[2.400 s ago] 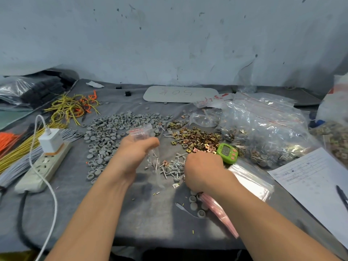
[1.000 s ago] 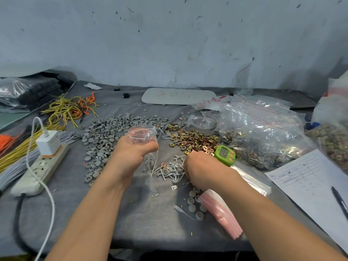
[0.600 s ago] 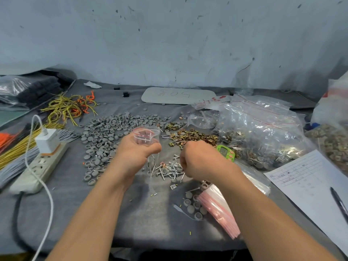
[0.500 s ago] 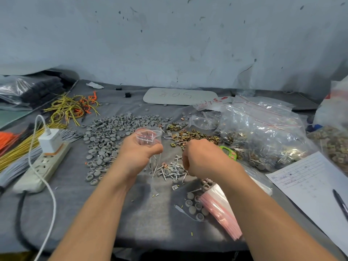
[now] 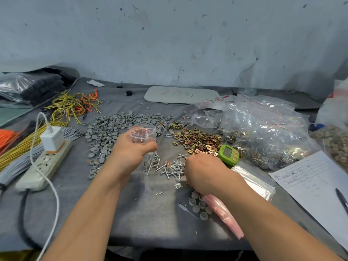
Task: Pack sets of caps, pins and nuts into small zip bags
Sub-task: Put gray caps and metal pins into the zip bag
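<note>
A big grey table (image 5: 150, 219) is filling the lower half of the frame. At the right middle, a heap of big clear bags (image 5: 263, 132) is lying on it, stuffed with little parts. Left of the middle, a wide pile of grey caps (image 5: 113, 125) is spreading out. Just right of the middle, a smaller pile of gold nuts (image 5: 199, 138) is sitting.

The left hand (image 5: 131, 149) is hovering in the middle of the frame. Its fingers are curling round a small zip bag (image 5: 142, 133) and holding the mouth up and open. I can see pins hanging down inside the bag under the hand.

The right hand (image 5: 203, 172) is reaching down, just right of the middle, onto the loose pins (image 5: 169, 167). Its back is facing me and its fingers are tucked under. I cannot tell if it is holding anything.

A few caps (image 5: 199, 206) are waiting low in the middle, touching a stack of flat pink-edged bags (image 5: 224, 213).

I think the person is in the filling step, picking out parts for this bag. Next, the right hand needs to pinch the small parts tight, lift them up to the open mouth and drop them in without spilling.
</note>
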